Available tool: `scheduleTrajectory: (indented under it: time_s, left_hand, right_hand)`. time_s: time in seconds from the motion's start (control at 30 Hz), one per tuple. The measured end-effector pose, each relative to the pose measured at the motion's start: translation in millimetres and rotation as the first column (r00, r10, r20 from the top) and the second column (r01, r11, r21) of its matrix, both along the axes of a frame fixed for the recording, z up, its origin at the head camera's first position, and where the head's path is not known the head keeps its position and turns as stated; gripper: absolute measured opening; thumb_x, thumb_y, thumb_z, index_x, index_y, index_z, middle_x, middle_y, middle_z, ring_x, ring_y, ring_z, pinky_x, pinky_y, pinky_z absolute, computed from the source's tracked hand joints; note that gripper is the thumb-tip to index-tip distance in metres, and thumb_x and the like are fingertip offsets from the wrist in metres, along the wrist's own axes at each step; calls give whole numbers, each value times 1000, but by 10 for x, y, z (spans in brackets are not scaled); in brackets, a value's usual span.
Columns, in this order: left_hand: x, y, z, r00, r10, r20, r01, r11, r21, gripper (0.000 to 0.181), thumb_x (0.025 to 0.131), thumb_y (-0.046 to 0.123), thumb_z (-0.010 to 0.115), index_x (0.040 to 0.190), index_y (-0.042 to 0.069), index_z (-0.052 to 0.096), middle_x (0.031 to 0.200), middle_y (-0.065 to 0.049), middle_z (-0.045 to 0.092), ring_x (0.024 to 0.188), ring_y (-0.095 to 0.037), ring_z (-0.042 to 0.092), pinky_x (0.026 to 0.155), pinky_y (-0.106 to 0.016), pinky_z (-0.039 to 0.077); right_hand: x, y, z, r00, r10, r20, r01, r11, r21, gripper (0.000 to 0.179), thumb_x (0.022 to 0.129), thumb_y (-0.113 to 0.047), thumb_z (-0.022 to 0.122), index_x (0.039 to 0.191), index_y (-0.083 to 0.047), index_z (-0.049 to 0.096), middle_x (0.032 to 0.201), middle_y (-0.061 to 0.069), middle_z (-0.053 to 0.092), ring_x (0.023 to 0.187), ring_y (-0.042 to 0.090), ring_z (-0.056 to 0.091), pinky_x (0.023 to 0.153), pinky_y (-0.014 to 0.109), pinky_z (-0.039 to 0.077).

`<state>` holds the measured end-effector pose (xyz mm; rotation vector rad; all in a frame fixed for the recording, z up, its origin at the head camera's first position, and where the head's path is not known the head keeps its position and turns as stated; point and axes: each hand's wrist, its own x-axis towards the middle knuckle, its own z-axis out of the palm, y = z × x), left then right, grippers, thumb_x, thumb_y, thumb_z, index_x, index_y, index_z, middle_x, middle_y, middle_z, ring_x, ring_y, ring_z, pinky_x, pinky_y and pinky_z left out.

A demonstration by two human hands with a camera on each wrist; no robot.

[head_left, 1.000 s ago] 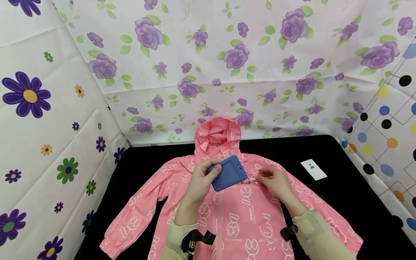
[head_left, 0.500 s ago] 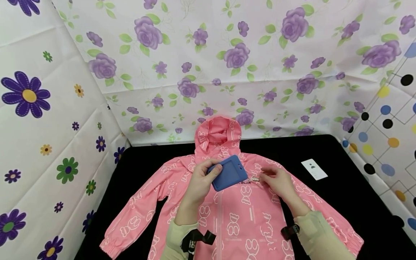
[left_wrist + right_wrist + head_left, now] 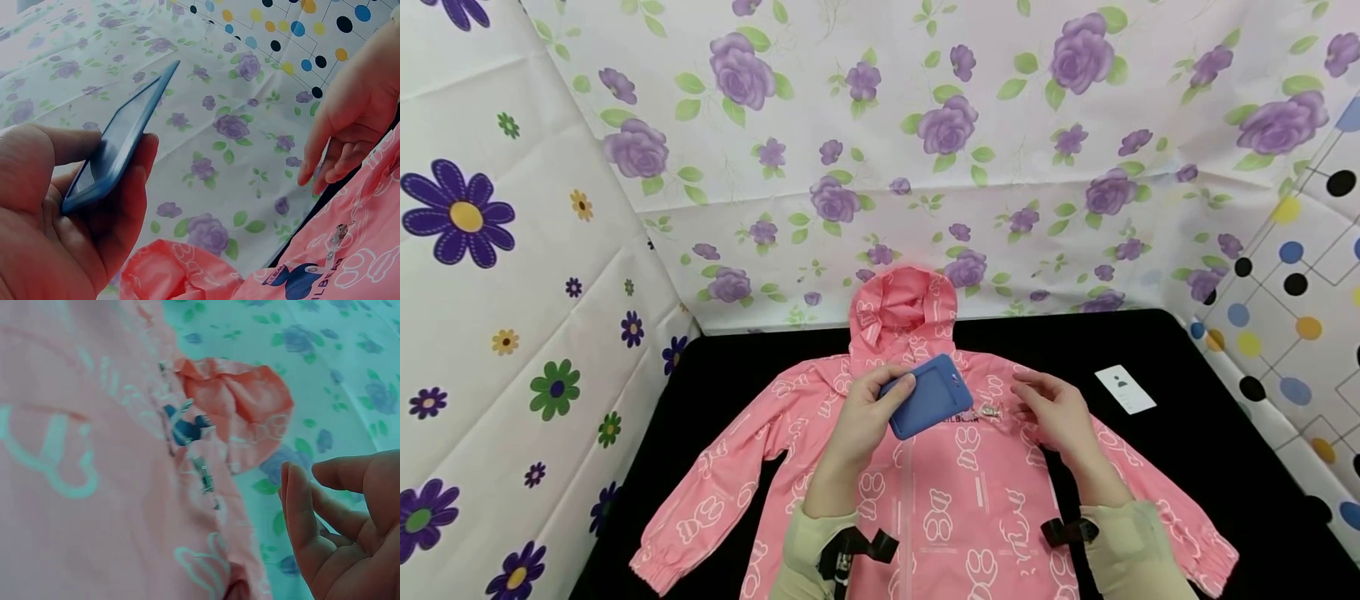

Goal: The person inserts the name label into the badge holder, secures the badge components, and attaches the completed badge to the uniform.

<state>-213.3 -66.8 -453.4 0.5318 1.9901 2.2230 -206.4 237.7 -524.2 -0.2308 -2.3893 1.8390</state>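
Note:
My left hand [image 3: 862,421] holds a blue badge holder [image 3: 929,398] between thumb and fingers above the chest of a pink jacket [image 3: 936,500]. The holder has a recessed window and a slot at one end; in the left wrist view this badge holder [image 3: 122,140] appears almost edge-on. A small metal clip [image 3: 991,412] lies on the jacket's chest, over the printed lettering. To the right of that clip, my right hand [image 3: 1058,414] hovers with fingers loosely bent. Nothing sits between thumb and fingers of the right hand [image 3: 350,525] in the right wrist view.
A white card [image 3: 1125,389] with a small figure printed on it lies on the black table [image 3: 1210,433], right of the jacket. Flowered cloth [image 3: 895,167] hangs behind the table. The jacket's hood [image 3: 904,304] reaches toward the table's back edge.
My right hand has let go of the metal clip and drawn away to the right, leaving it on the jacket. The left hand keeps the badge holder in nearly the same place.

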Motion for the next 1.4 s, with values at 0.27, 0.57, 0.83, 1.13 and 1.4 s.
scheduleTrajectory:
  time_s: [0.27, 0.57, 0.83, 1.13, 1.4]
  left_hand:
    - [-28, -1, 28, 995, 56, 79, -52, 997, -49, 28, 106, 14, 63, 125, -6, 69, 108, -12, 68, 83, -15, 64, 73, -25, 56]
    - [-29, -28, 34, 995, 35, 89, -35, 999, -4, 28, 105, 11, 63, 125, -9, 67, 100, -8, 68, 78, -12, 66, 72, -23, 57]
    - [-36, -44, 18, 997, 23, 71, -24, 1000, 2, 30, 105, 8, 65, 128, -11, 65, 109, -12, 68, 87, -13, 69, 79, -25, 61]
    - [-42, -34, -12, 998, 51, 47, -49, 998, -27, 28, 102, 6, 70, 123, -12, 67, 95, -9, 67, 80, -15, 66, 72, -25, 60]
    - [-35, 14, -6, 996, 37, 86, -37, 999, -3, 28, 101, 4, 70, 123, -14, 67, 95, -9, 72, 81, -13, 71, 76, -27, 62]
  right_hand:
    - [34, -11, 207, 998, 56, -29, -58, 996, -70, 43, 111, -23, 63, 142, 6, 62, 129, 30, 67, 89, 12, 75, 81, 30, 64]
    - [133, -102, 514, 994, 88, -61, -93, 993, -72, 46, 109, -34, 66, 142, -2, 65, 126, 22, 70, 91, 17, 76, 82, 29, 64]
    - [292, -208, 830, 983, 132, -126, -139, 989, -49, 44, 110, -32, 65, 140, -1, 65, 121, 18, 71, 91, 21, 75, 83, 30, 64]
    - [451, -213, 1006, 967, 148, -209, -153, 988, -7, 37, 111, -28, 63, 137, -3, 67, 117, 14, 73, 92, 21, 75, 83, 28, 63]
    - [491, -187, 935, 968, 167, -188, -155, 985, 78, 32, 110, -26, 64, 134, -5, 70, 117, 15, 75, 92, 19, 76, 81, 27, 63]
